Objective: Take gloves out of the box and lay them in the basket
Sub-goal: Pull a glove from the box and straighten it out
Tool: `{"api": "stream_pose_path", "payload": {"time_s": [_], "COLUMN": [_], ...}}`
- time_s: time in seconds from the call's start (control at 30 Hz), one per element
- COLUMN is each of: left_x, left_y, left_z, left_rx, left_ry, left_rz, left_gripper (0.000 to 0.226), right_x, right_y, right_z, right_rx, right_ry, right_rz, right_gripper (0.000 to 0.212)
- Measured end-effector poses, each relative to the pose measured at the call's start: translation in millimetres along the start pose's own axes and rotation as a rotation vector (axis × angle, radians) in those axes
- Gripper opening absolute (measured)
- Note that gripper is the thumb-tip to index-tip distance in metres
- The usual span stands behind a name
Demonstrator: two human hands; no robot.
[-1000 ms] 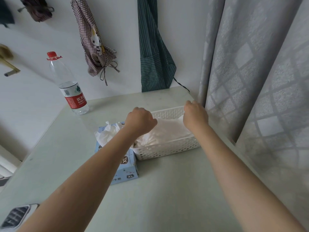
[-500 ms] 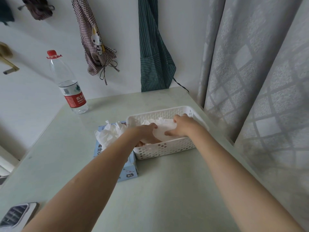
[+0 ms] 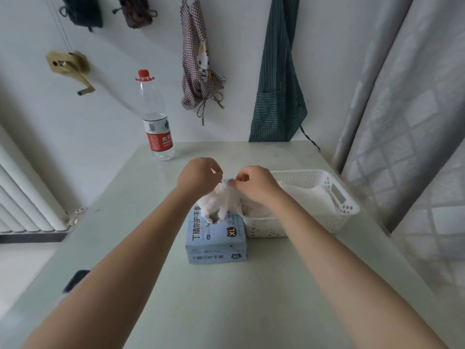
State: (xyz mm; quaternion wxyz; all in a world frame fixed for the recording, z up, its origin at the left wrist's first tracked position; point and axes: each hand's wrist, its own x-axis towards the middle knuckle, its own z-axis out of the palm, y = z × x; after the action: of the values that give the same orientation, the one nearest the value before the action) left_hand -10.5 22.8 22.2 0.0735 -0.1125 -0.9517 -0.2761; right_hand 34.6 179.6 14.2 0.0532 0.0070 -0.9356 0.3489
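Observation:
A light blue glove box (image 3: 216,239) marked XL lies on the table in the middle. A white glove (image 3: 220,202) hangs above its opening, fingers pointing down into the box. My left hand (image 3: 200,176) and my right hand (image 3: 255,183) both pinch the glove's top edge, close together. Right of the box stands the white perforated basket (image 3: 337,197), with white gloves lying inside it; my right forearm hides part of its near left corner.
A water bottle (image 3: 156,122) with a red cap stands at the table's back left. Aprons (image 3: 276,71) hang on the wall behind. A grey curtain (image 3: 402,109) falls close to the table's right edge. A dark device (image 3: 75,280) lies at the near left.
Both hands have left the basket and moved left to above the box, where they now pinch a glove rising from its opening. The camera view has shifted and now looks lower.

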Motion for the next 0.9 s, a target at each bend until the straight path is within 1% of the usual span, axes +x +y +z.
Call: {"api": "stream_pose_path", "payload": {"time_s": [0.07, 0.1, 0.17, 0.23, 0.4, 0.5, 0.6, 0.67, 0.7, 0.77, 0.83, 0.9], "left_x": [-5, -9, -12, -15, -20, -22, -23, -24, -25, -25, -26, -27], "left_y": [-9, -18, -17, -22, -20, -20, -15, -8, -3, 3, 8, 10], "left_z": [-3, -8, -8, -11, -9, -6, -9, -15, -18, -24, -28, -28], "left_rx": [-0.010, -0.022, -0.037, -0.072, -0.138, -0.215, -0.428, -0.611, -0.700, -0.825, -0.839, -0.869], "left_ry": [-0.011, -0.007, -0.001, 0.006, 0.007, 0.059, 0.131, 0.131, 0.100, -0.027, -0.175, -0.324], "left_rz": [0.003, 0.004, 0.021, 0.022, 0.048, 0.033, -0.017, -0.045, -0.062, -0.098, -0.119, -0.096], "left_gripper": [0.015, 0.016, 0.016, 0.015, 0.015, 0.012, 0.014, 0.020, 0.024, 0.033, 0.045, 0.050], "right_x": [4, 5, 7, 8, 8, 1, -1, -2, -2, -3, -8, -13], "right_y": [-4, -10, -8, -15, -31, -39, -40, -39, -39, -37, -35, -34], "right_z": [11, 19, 18, 17, 0, -15, -29, -35, -37, -40, -43, -45], "right_rx": [-0.075, -0.129, -0.174, -0.149, 0.149, 0.403, 0.582, 0.692, 0.743, 0.844, 0.964, 1.048], "right_ry": [-0.028, -0.042, -0.015, 0.030, 0.177, 0.242, 0.240, 0.211, 0.198, 0.170, 0.126, 0.086], "right_rz": [0.052, 0.056, 0.057, 0.025, -0.036, -0.040, -0.019, 0.008, 0.023, 0.041, 0.033, 0.014], "right_gripper": [0.031, 0.026, 0.013, 0.013, 0.007, 0.011, 0.016, 0.013, 0.011, 0.012, 0.013, 0.014]}}
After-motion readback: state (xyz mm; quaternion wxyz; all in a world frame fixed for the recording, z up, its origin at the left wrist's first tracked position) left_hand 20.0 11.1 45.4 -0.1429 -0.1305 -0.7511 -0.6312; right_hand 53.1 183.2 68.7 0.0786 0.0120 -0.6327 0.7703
